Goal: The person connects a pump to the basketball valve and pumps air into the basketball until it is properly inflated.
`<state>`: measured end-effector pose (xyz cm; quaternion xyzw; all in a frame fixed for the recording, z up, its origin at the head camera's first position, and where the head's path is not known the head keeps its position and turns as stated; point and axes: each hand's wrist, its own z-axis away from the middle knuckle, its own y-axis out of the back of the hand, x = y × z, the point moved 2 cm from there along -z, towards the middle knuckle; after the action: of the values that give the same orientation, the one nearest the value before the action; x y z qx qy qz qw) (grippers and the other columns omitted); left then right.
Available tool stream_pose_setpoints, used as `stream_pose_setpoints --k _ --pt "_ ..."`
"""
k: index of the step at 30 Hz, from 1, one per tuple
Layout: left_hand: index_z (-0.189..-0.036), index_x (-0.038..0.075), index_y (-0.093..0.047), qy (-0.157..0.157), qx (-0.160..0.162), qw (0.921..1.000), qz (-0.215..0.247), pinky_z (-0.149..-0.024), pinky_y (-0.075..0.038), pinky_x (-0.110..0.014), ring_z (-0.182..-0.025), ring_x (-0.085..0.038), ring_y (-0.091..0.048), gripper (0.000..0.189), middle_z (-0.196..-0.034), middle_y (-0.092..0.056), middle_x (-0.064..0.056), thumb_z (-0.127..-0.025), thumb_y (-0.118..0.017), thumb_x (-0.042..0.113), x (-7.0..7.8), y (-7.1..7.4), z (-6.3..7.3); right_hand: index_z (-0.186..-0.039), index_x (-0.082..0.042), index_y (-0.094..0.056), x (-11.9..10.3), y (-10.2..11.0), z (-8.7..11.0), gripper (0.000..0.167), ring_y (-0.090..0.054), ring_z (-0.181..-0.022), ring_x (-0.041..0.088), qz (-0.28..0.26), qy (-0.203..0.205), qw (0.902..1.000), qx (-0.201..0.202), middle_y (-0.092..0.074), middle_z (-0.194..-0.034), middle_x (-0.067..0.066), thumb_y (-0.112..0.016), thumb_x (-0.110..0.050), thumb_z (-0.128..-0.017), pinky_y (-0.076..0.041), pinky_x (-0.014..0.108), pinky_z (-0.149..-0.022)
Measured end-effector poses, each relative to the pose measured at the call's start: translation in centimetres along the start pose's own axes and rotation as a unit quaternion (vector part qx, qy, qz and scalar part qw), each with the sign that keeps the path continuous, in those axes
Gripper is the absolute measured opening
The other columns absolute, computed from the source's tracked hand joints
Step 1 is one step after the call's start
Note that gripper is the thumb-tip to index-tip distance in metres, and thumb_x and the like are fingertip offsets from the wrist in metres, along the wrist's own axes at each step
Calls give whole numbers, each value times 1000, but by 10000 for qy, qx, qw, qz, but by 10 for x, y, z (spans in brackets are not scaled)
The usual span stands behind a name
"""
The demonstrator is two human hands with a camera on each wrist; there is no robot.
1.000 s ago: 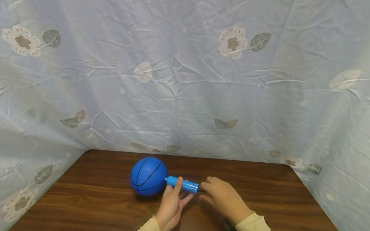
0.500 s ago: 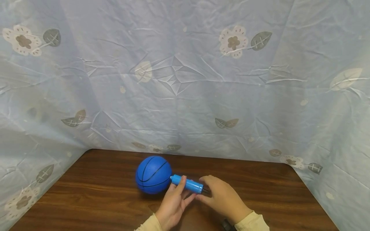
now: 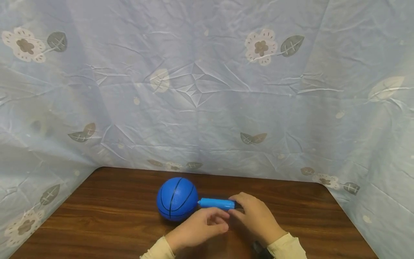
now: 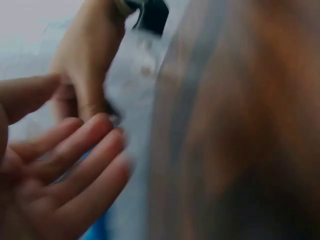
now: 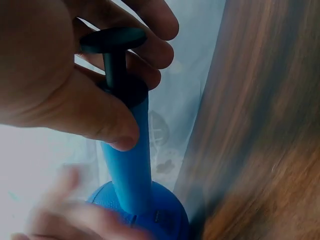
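A blue ball with black seams [image 3: 177, 198] sits on the table. Joined to its right side by a thin tip is a blue hand pump [image 3: 216, 203], lying roughly level. My right hand [image 3: 255, 217] holds the pump at its far end. In the right wrist view the thumb [image 5: 120, 135] presses the blue barrel, fingers behind it, and the black T-shaped handle [image 5: 114, 42] sticks out a short way. My left hand [image 3: 202, 228] is just in front of the pump, fingers loosely bent and holding nothing; it is blurred in both wrist views.
The brown wooden table [image 3: 113, 216] extends around the hands. A pale floral cloth [image 3: 200, 126] hangs behind it and along both sides. A dark strap-like object [image 3: 258, 248] shows by the right wrist.
My left hand has let go of the pump and turned over in front of it. My right hand has taken hold of the barrel's end. Ball and pump have shifted right, and the ball has rolled slightly.
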<state>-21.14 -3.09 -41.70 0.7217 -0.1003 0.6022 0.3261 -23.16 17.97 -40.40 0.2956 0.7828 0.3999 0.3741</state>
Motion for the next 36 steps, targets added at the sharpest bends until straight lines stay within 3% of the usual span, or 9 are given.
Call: stream_pose_setpoints --k 1,2,4,6,9,11,19,29,36 --pt "-135 11 -64 -417 202 9935 -1043 -91 -59 -35 -108 -15 -68 40 -116 -72 2 -101 -70 31 7 7 2 -109 -19 -74 1 0 0 24 -63 -88 0 -14 -30 10000 -7 -67 -98 -17 -85 -23 -87 -59 30 -79" --pt "-134 15 -65 -763 528 9739 -2074 -92 -58 -34 -110 -13 -66 41 -116 -71 5 -99 -73 35 14 14 4 -109 -19 -74 2 1 -1 25 -64 -88 0 -21 -55 10000 2 -68 -99 -17 -85 -23 -87 -59 31 -80" --pt "-139 20 -62 -1169 1180 9152 -3672 -103 -53 -39 -120 -15 -61 54 -124 -68 6 -93 -78 44 22 30 7 -109 -20 -75 6 1 -1 26 -64 -90 1 1 -122 9999 17 -68 -100 -17 -86 -24 -86 -59 32 -81" --pt "-144 20 -57 -1155 1626 8689 -4530 -115 -42 -50 -133 -25 -53 72 -136 -62 -2 -85 -83 51 21 44 10 -110 -22 -75 10 2 -1 27 -64 -90 2 60 -192 9998 21 -69 -101 -18 -86 -24 -86 -59 33 -81" --pt "-151 19 -51 -694 1876 8398 -5047 -121 -23 -67 -145 -38 -39 97 -150 -52 -13 -72 -90 60 12 64 12 -112 -23 -75 15 3 -2 29 -64 -91 2 183 -305 9994 -15 -69 -102 -18 -86 -27 -86 -59 34 -82" --pt "-152 20 -50 -383 1947 8392 -5064 -120 -19 -71 -147 -43 -36 103 -153 -47 -17 -68 -91 62 5 73 13 -113 -24 -76 19 3 -2 29 -64 -92 2 228 -403 9989 -76 -69 -103 -19 -86 -29 -86 -59 34 -81" --pt "-153 23 -50 11 2026 8730 -4436 -102 -49 -66 -136 -46 -48 97 -152 -46 -19 -73 -89 61 -4 81 12 -108 -24 -73 25 2 -1 23 -66 -92 6 187 -412 9982 -406 -70 -103 -16 -84 -27 -88 -59 36 -80" --pt "-155 13 -45 -45 2291 8746 -4274 -115 -32 -71 -150 -46 -29 113 -160 -37 -22 -64 -96 58 -14 71 6 -117 -19 -69 26 -5 -2 31 -68 -108 17 -655 -487 9940 -733 -72 -118 -6 -82 -27 -91 -58 44 -92" --pt "-157 25 -44 -321 2459 8635 -4393 -112 -37 -70 -141 -45 -40 108 -153 -44 -22 -67 -96 53 -16 64 4 -111 -25 -75 28 -3 -2 25 -66 -97 4 -389 -451 9974 -418 -71 -108 -17 -84 -30 -88 -58 33 -85"
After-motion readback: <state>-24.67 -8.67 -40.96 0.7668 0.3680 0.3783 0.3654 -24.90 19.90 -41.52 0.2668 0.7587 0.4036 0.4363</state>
